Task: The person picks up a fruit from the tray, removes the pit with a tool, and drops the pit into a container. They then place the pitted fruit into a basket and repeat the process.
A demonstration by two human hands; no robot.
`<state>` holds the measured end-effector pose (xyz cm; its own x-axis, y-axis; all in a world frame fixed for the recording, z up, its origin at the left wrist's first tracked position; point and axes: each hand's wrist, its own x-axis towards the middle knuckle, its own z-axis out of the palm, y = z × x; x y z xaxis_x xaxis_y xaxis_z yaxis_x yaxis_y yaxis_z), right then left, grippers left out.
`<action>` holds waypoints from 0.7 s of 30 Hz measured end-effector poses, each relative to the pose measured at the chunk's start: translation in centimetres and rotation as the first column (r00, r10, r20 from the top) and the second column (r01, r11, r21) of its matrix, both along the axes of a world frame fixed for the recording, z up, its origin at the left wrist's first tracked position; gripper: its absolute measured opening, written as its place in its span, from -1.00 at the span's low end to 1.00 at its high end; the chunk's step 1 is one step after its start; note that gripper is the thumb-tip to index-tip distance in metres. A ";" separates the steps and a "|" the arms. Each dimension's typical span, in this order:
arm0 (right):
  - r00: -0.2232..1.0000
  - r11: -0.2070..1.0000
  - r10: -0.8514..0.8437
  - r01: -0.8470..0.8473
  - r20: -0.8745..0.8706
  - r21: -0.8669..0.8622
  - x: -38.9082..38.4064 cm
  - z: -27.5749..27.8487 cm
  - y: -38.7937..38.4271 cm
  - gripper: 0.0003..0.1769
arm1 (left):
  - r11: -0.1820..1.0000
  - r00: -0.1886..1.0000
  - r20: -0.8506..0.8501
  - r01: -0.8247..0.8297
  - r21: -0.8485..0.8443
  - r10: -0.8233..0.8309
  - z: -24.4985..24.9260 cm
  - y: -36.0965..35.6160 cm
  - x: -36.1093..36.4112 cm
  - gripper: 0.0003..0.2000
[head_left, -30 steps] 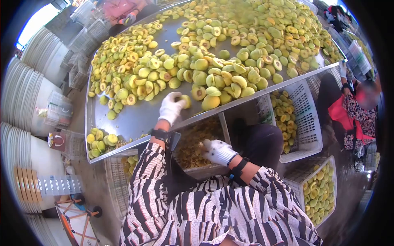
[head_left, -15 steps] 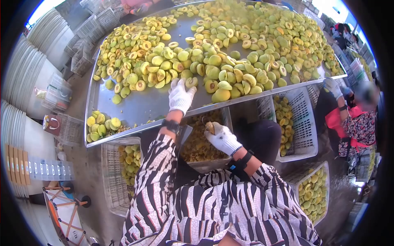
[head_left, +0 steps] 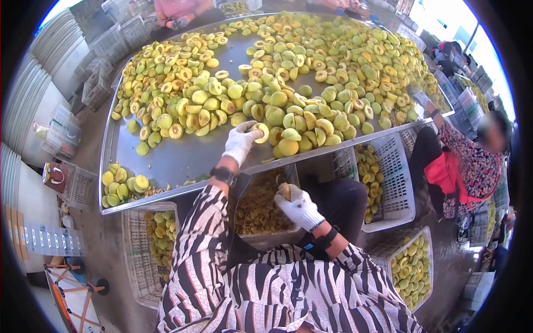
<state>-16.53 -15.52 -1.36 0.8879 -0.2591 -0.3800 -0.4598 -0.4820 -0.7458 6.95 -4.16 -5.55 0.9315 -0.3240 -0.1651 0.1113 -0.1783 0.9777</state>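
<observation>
My left hand (head_left: pixel 240 142), in a white knitted glove, is closed on a peach half (head_left: pixel 259 132) at the near edge of the fruit heap. The cut yellow face of that half is turned upward. My right hand (head_left: pixel 300 207), gloved too, grips a wooden-handled hook tool (head_left: pixel 285 191) whose thin curved metal end points up. It is held over a crate of brownish scraps (head_left: pixel 261 211) between my knees. Many yellow-green halved fruits (head_left: pixel 277 100) lie heaped on the metal table (head_left: pixel 183 152), several showing brown centres.
Crates of fruit halves stand below the table: one at left (head_left: pixel 136 244), one at right (head_left: pixel 397 183), another lower right (head_left: pixel 411 266). A co-worker in a floral sleeve (head_left: pixel 469 147) reaches onto the table's right end. Other people sit across the table. Stacked pale trays (head_left: pixel 61 50) line the left.
My left hand has gone from reaching at the heap's edge to holding a peach half, lifted slightly toward me. My right hand keeps the tool. The whole view has shifted a little.
</observation>
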 end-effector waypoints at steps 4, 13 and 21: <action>0.924 0.901 -0.322 0.232 0.207 0.368 1.2 -1.0 -1.0 -0.72 | 0.822 0.956 -0.278 -0.080 -0.563 -0.098 3.6 2.9 -5.4 -0.60; 0.819 0.926 -0.334 0.191 0.468 0.327 1.1 2.9 2.2 -0.68 | 0.739 0.948 -0.319 -0.214 -0.639 -0.001 3.2 1.4 -15.6 -0.56; 0.962 0.996 -0.024 -0.001 0.271 0.095 -1.5 3.5 1.5 -0.58 | 0.873 0.955 -0.281 -0.054 -0.485 -0.098 4.0 3.2 -17.6 -0.59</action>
<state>-18.03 -14.02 2.09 0.9581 -0.2449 -0.1484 -0.2393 -0.4005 -0.8845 -10.69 -0.92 -1.53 0.8582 -0.4528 -0.2417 0.4023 0.3009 0.8646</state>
